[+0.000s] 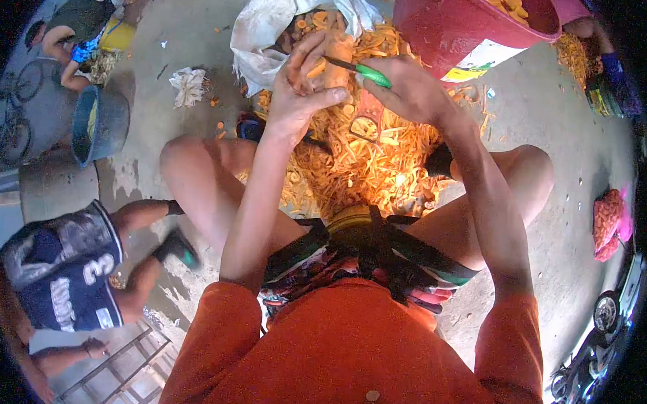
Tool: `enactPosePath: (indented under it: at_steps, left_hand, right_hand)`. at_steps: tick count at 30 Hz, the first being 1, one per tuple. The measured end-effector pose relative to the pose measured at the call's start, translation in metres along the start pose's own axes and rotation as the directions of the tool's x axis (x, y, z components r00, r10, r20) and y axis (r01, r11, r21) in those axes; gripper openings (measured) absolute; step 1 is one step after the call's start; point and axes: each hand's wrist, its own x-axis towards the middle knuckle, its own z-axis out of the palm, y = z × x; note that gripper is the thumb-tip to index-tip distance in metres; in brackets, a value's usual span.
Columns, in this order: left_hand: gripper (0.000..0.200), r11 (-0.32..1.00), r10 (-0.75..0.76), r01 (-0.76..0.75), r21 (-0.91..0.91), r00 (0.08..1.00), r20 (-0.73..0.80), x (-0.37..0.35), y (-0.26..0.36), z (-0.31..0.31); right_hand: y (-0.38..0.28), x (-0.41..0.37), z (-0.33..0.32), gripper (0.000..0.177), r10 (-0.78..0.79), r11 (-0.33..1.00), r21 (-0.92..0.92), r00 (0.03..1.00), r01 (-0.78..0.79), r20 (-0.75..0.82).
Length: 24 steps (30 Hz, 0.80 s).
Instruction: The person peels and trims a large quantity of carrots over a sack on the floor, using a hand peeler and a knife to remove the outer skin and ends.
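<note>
Orange cloth of one shirt [375,346] fills the foreground. Ahead are two bare hands: the left hand [299,87] has fingers and thumb around one thick, blunt, dull-orange carrot [335,78] — above ribbon-like peelings [338,181] — and the right hand's [413,87] fingers grip one green-handled knife [374,75]. Beyond: one crinkled white sack [254,39], one smooth reddish tub [433,35].

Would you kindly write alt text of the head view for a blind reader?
A seated person holds what looks like a carrot in the left hand and a green-handled tool in the right hand, its tip at the carrot. Orange-coloured peelings lie heaped between the legs, with a white sack and red bucket beyond.
</note>
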Motion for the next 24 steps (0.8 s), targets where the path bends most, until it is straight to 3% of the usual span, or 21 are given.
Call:
enactPosePath:
  at_steps: [3,6,10,11,12,13,14,15,16,19,22,24]
  left_hand:
    - [0.090,0.996,0.086,-0.086,-0.011,0.996,-0.015,0.000,-0.005,-0.001]
    - [0.089,0.987,0.143,-0.142,0.079,0.990,-0.012,0.003,-0.011,-0.003]
    - [0.087,0.986,0.151,-0.148,0.069,0.988,-0.039,0.000,-0.012,-0.003]
    - [0.088,0.989,0.131,-0.129,0.066,0.991,-0.018,0.000,-0.011,-0.005]
    - [0.088,0.992,0.109,-0.109,0.062,0.994,0.004,-0.001,-0.010,-0.006]
    - [0.092,0.983,0.131,-0.132,0.131,0.991,0.017,-0.002,-0.013,-0.010]
    - [0.092,0.981,0.142,-0.144,0.131,0.990,0.024,-0.002,-0.009,-0.006]
    - [0.096,0.990,0.112,-0.119,0.074,0.990,0.091,-0.008,-0.003,-0.003]
    - [0.099,0.996,0.081,-0.085,0.019,0.985,0.155,-0.011,0.002,-0.003]
    - [0.109,0.988,0.129,-0.138,0.070,0.984,0.121,-0.005,0.002,-0.016]
    - [0.112,0.994,0.084,-0.094,0.063,0.986,0.142,-0.001,0.002,-0.029]
    - [0.106,0.994,0.059,-0.071,0.083,0.988,0.140,-0.001,0.002,-0.027]
  right_hand:
    - [0.002,0.000,0.004,0.019,-0.126,0.992,-0.038,0.985,0.122,-0.119]
    - [0.007,0.001,0.012,0.019,-0.064,0.998,-0.010,0.994,0.064,-0.094]
    - [0.023,0.001,0.022,0.029,-0.004,0.998,-0.063,1.000,0.002,-0.025]
    - [0.043,-0.001,0.032,0.028,-0.225,0.960,-0.213,0.955,0.184,-0.191]
    - [0.068,-0.006,0.042,0.027,-0.447,0.866,-0.383,0.838,0.320,-0.313]
    - [0.101,-0.012,0.042,0.023,-0.437,0.804,-0.520,0.879,0.288,-0.188]
    - [0.156,-0.017,0.043,0.026,0.026,0.789,-0.607,0.981,0.096,0.190]
    - [0.165,-0.023,0.031,0.027,0.165,0.773,-0.634,0.965,0.000,0.202]
    - [0.167,-0.025,0.023,0.026,0.212,0.783,-0.618,0.964,-0.069,0.162]
    - [0.151,-0.020,-0.003,0.028,0.376,0.809,-0.505,0.925,-0.300,0.052]
    - [0.102,-0.016,-0.023,0.029,0.399,0.833,-0.411,0.917,-0.370,-0.015]
    - [0.059,-0.003,-0.045,0.025,0.333,0.942,0.024,0.942,-0.333,0.034]
